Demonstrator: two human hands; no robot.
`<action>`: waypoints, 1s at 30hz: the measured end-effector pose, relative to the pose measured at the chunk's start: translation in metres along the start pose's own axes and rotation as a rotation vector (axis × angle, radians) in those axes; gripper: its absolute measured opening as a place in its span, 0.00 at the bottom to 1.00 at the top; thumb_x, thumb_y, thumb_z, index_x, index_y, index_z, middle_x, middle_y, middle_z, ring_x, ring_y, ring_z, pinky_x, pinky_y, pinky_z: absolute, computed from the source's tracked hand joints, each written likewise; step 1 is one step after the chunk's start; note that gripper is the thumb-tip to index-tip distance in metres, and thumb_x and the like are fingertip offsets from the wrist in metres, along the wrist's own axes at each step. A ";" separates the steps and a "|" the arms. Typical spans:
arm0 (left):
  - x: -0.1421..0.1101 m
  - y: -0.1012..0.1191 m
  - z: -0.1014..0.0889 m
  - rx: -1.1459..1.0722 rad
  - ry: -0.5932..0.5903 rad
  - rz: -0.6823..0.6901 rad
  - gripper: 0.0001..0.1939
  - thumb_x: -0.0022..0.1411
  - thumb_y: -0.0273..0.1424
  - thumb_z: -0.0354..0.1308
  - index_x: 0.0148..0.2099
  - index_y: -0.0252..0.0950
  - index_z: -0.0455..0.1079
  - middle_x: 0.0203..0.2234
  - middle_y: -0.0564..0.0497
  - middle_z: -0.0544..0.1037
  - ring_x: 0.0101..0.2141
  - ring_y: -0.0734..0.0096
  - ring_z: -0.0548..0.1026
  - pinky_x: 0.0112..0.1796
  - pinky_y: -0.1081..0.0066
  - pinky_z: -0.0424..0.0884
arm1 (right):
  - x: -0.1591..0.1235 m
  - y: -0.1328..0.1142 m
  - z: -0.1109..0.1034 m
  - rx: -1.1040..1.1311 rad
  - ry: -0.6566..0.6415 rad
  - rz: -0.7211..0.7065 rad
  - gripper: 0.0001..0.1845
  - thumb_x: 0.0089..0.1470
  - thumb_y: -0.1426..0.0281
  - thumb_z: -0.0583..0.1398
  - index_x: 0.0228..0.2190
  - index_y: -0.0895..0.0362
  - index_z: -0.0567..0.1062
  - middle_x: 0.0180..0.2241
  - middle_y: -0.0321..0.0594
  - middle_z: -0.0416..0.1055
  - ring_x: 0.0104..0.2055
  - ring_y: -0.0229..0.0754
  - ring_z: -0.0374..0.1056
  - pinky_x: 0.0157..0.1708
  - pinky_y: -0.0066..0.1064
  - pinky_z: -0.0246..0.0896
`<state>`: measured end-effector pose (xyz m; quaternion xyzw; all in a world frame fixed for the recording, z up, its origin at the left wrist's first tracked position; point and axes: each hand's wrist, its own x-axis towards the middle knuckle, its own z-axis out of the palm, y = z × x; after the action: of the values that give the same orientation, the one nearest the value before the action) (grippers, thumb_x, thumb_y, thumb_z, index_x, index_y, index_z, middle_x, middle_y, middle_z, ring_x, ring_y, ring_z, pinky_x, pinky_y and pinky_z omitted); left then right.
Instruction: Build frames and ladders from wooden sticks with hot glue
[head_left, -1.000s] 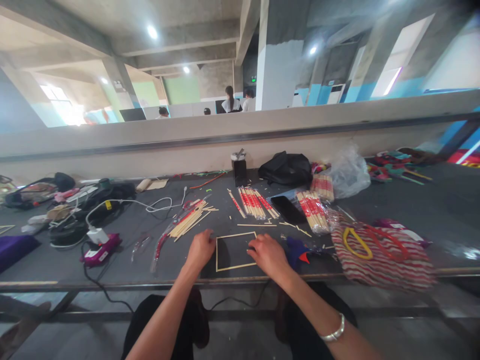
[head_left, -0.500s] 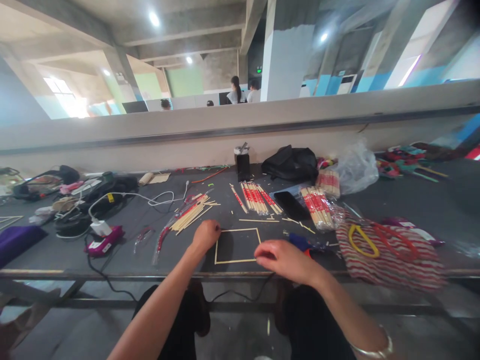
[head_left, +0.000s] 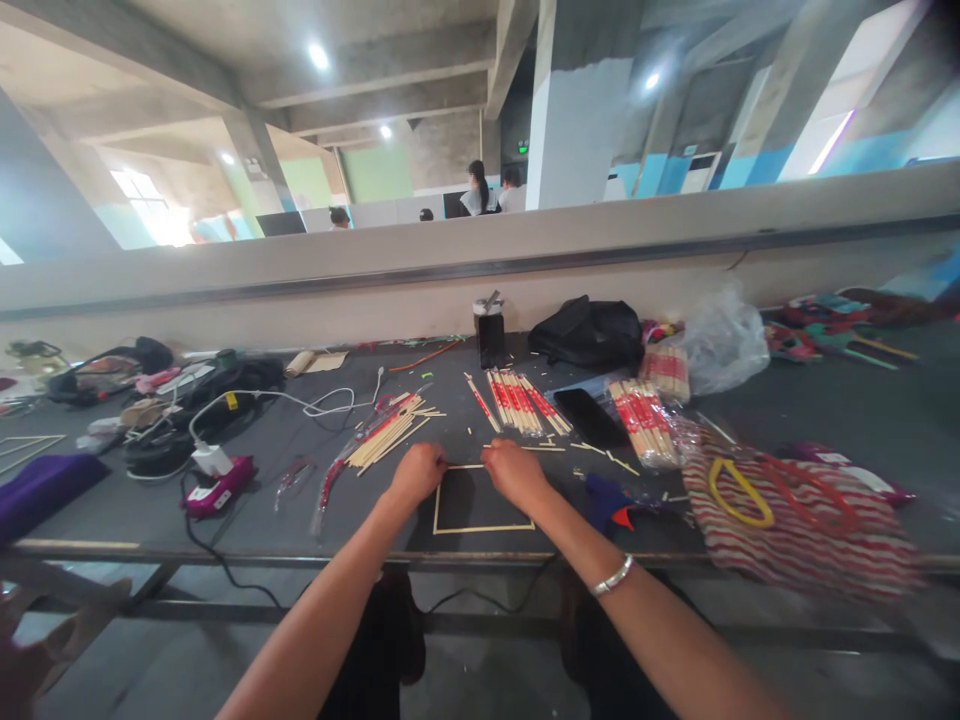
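A rectangular frame of thin wooden sticks (head_left: 484,529) lies flat on the dark table in front of me. My left hand (head_left: 418,472) is closed at its far left corner, fingertips pressed together on the stick there. Along the far side, my right hand (head_left: 516,474) pinches the same stick and covers the far right corner. Left of the frame is a loose pile of chopsticks (head_left: 390,440). Behind it lie chopsticks in red wrappers (head_left: 517,402). Several short stick pieces (head_left: 607,456) are scattered to the right.
A blue tool with an orange part (head_left: 609,502) lies right of the frame. Beyond are a black phone (head_left: 591,418), bundled chopsticks (head_left: 642,422), a striped bag (head_left: 795,530) and a black bag (head_left: 589,332). A purple power strip (head_left: 221,488) with cables sits left.
My right hand has moved from the frame's right side to its far side, closer to my left hand, and its fingers have closed. My left hand stays at the far left corner.
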<state>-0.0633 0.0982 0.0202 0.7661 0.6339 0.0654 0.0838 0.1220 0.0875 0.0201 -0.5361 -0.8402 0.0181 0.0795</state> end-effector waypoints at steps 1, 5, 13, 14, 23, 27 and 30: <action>0.000 0.000 0.000 -0.007 -0.001 0.000 0.10 0.56 0.25 0.51 0.34 0.35 0.75 0.32 0.46 0.78 0.36 0.68 0.74 0.37 0.73 0.64 | 0.001 0.000 0.001 -0.002 -0.011 0.003 0.13 0.58 0.75 0.52 0.34 0.57 0.76 0.37 0.45 0.71 0.41 0.42 0.67 0.35 0.28 0.59; -0.002 -0.002 -0.001 -0.026 0.015 -0.036 0.08 0.57 0.29 0.53 0.35 0.35 0.74 0.32 0.47 0.78 0.35 0.68 0.74 0.35 0.74 0.63 | -0.005 0.003 -0.001 -0.002 0.000 0.047 0.10 0.58 0.73 0.54 0.36 0.55 0.75 0.39 0.44 0.71 0.43 0.43 0.66 0.36 0.29 0.59; -0.024 0.003 0.001 -0.002 0.028 -0.219 0.13 0.57 0.38 0.53 0.38 0.35 0.72 0.36 0.44 0.78 0.36 0.63 0.74 0.32 0.71 0.62 | -0.058 0.033 -0.022 0.033 0.224 0.324 0.12 0.58 0.68 0.53 0.38 0.57 0.74 0.37 0.45 0.74 0.41 0.45 0.69 0.38 0.32 0.59; -0.025 0.004 0.001 -0.001 0.018 -0.230 0.12 0.57 0.36 0.53 0.38 0.36 0.72 0.35 0.44 0.78 0.37 0.63 0.75 0.32 0.72 0.62 | -0.067 0.038 -0.022 0.070 0.282 0.368 0.12 0.58 0.67 0.53 0.38 0.57 0.74 0.36 0.43 0.74 0.38 0.44 0.69 0.36 0.31 0.60; -0.021 0.008 -0.009 0.031 -0.009 -0.270 0.13 0.55 0.33 0.50 0.35 0.35 0.74 0.35 0.41 0.79 0.37 0.59 0.76 0.30 0.71 0.62 | -0.125 0.104 -0.022 0.135 0.690 0.683 0.14 0.54 0.62 0.53 0.35 0.54 0.76 0.30 0.41 0.77 0.29 0.44 0.71 0.28 0.32 0.57; -0.022 0.005 -0.014 0.064 -0.080 -0.225 0.12 0.54 0.34 0.51 0.33 0.36 0.73 0.33 0.42 0.79 0.35 0.60 0.76 0.29 0.71 0.62 | -0.138 0.128 -0.022 0.111 0.671 0.715 0.15 0.53 0.62 0.53 0.33 0.54 0.77 0.29 0.41 0.77 0.30 0.44 0.70 0.27 0.32 0.56; -0.021 0.004 -0.014 0.062 -0.112 -0.200 0.10 0.53 0.32 0.51 0.31 0.37 0.73 0.31 0.44 0.79 0.34 0.61 0.76 0.29 0.71 0.61 | -0.148 0.139 -0.026 0.101 0.660 0.836 0.16 0.53 0.59 0.54 0.34 0.54 0.77 0.29 0.42 0.76 0.28 0.45 0.69 0.26 0.32 0.55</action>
<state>-0.0667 0.0775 0.0349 0.7038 0.7031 -0.0057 0.1012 0.3116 0.0113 0.0130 -0.7978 -0.4835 -0.0810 0.3511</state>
